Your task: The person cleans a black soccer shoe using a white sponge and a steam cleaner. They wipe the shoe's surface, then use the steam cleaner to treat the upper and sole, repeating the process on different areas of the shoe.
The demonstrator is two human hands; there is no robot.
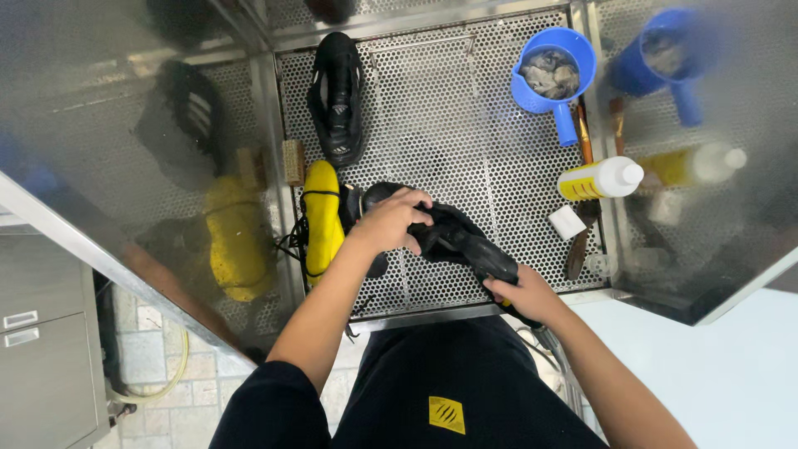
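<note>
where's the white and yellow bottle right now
In the head view the white and yellow bottle lies on its side at the right edge of the perforated metal tray, below the blue cup and just above a small white block.

yellow-labelled white bottle [600, 180] lying right of shoe
</note>
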